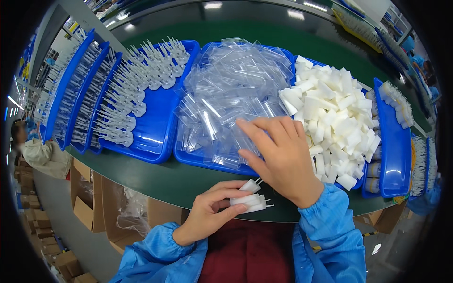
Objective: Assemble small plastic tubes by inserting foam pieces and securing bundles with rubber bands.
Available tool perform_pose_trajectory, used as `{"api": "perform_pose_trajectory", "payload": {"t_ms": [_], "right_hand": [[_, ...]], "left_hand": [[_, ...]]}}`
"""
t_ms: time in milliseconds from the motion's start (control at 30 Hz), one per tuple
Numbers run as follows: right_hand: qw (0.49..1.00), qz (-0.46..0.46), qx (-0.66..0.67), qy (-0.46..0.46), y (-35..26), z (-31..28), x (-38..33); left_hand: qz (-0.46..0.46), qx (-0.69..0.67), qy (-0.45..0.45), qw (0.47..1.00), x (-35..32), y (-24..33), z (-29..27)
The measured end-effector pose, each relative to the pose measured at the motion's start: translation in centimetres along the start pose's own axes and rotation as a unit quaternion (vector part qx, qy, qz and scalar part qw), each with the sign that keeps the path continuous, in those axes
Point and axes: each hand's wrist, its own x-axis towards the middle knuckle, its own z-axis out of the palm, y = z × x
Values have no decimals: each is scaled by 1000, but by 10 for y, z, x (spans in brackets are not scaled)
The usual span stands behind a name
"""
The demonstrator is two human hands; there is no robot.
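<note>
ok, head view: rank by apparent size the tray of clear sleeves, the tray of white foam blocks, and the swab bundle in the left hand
1. Tray of clear sleeves
2. Tray of white foam blocks, partly hidden by the right hand, so unsure
3. Swab bundle in the left hand, clearly smallest

we see a small bundle of white sponge swabs (251,199), their thin sticks pointing right, held level above the table's near edge. just beyond, clear plastic sleeves (231,89) lie heaped loosely in a blue tray (188,158).

head view | worn on the person's head, looks steeply down and forward | close over green bench (155,181) and blue trays (158,141) | fisheye bends edges
</note>
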Motion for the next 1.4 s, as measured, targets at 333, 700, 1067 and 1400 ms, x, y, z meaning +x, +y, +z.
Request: {"api": "perform_pose_trajectory", "payload": {"t_ms": [333,700,1067,1400], "right_hand": [[952,187,239,50,-4,-17,-12],[790,330,506,108,-46,-40,-89],[810,314,491,57,-31,-42,-95],[839,307,440,92,-29,-31,-110]], "left_hand": [[25,13,6,1000,-1,0,4],[107,82,61,989,-4,16,35],[106,143,75,981,-5,6,38],[73,85,51,992,6,2,45]]}}
